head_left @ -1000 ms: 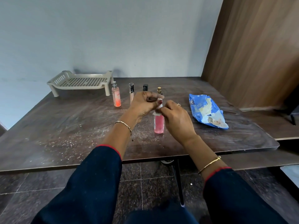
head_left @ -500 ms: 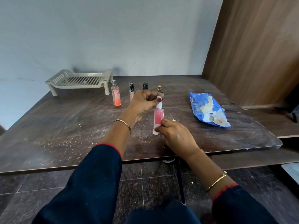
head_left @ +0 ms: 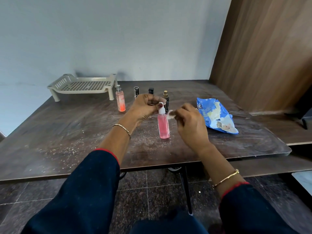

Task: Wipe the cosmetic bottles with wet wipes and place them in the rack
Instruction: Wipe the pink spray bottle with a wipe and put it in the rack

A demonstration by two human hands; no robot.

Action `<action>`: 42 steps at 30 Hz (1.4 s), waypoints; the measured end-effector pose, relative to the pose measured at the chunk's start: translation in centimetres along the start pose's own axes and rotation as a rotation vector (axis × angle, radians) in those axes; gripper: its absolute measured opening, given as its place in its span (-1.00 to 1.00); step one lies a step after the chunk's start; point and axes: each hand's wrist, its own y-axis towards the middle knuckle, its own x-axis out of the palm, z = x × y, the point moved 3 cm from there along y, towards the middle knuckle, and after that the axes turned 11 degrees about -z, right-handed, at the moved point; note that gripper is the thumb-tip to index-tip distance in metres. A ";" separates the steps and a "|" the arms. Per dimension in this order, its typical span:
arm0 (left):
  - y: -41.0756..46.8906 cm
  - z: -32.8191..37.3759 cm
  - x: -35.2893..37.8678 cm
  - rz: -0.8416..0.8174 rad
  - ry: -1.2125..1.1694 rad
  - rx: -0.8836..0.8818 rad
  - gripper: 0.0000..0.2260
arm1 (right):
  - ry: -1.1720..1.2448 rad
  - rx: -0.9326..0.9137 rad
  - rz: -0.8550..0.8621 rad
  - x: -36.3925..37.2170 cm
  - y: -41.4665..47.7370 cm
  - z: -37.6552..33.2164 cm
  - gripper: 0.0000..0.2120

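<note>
At the centre of the frame the right hand (head_left: 190,127) pinches a small wet wipe (head_left: 170,114) just beside the neck of the pink bottle (head_left: 163,125). The bottle stands upright on the table (head_left: 67,132), and the left hand (head_left: 145,108) pinches its white top, probably to steady it for wiping. To the right lies the blue wipes pack (head_left: 216,117), kept handy. Further back the other bottles (head_left: 120,100) wait in a row, and at upper left the rack (head_left: 84,86) holds nothing yet.
</note>
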 end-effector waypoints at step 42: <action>-0.8 -0.7 -1.0 -0.034 -0.124 -0.001 -0.72 | 0.095 -0.064 -0.010 1.5 0.0 -2.2 -0.80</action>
